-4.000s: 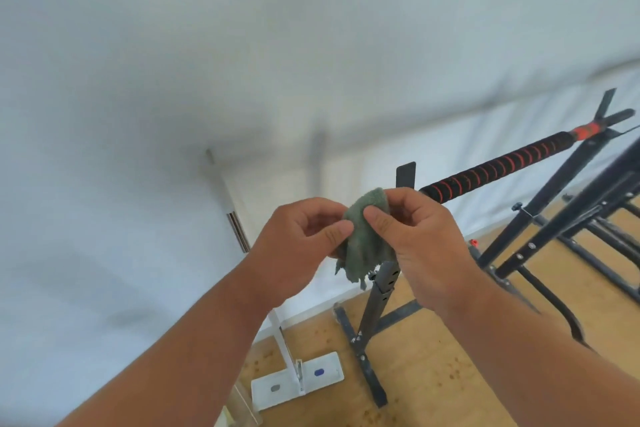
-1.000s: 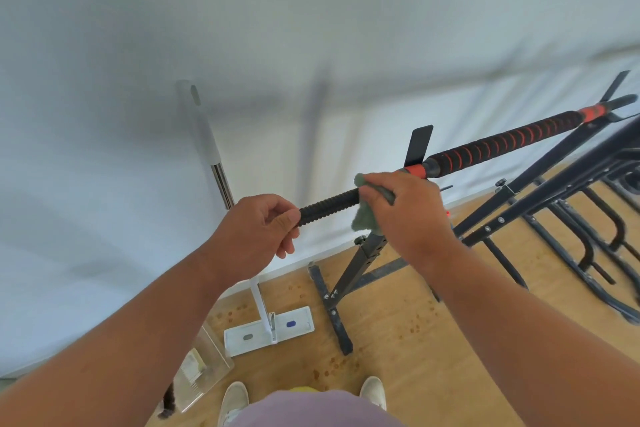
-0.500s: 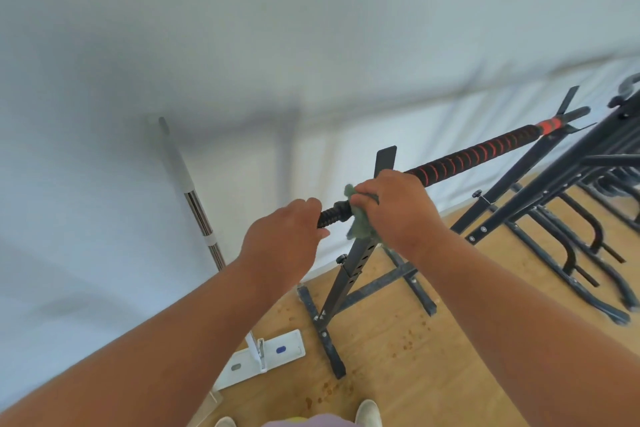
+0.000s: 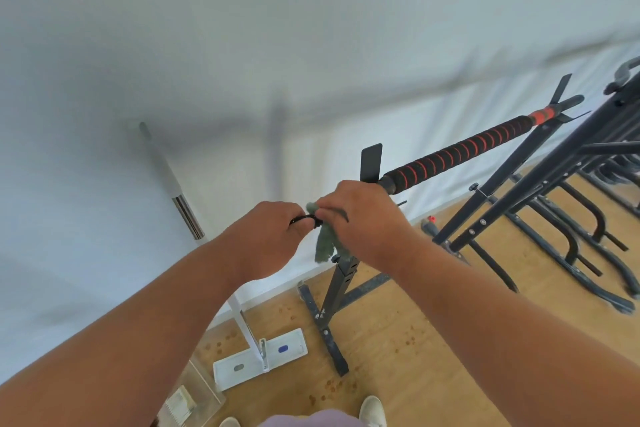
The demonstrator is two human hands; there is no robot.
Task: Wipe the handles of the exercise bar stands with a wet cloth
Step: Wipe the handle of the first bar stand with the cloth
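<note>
A black bar with red spiral stripes [image 4: 460,151] lies across two dark metal stands, running from the centre up to the right. My left hand [image 4: 268,237] grips the bar's thin black near end [image 4: 306,218]. Right beside it, my right hand [image 4: 360,218] holds a green cloth [image 4: 325,243] wrapped over the bar, and the cloth's loose end hangs down. The near stand's upright post [image 4: 341,282] rises just under my right hand, which hides the post's top.
More dark metal stands [image 4: 568,218] crowd the wooden floor at the right. A white flat mop [image 4: 259,354] leans against the white wall at lower left, its pole [image 4: 180,198] slanting up. A clear plastic box [image 4: 188,399] sits bottom left. My shoes [image 4: 372,409] show at the bottom edge.
My right hand slid the cloth leftward along the bar towards my left hand, and the two hands are now almost touching. The view shifted slightly.
</note>
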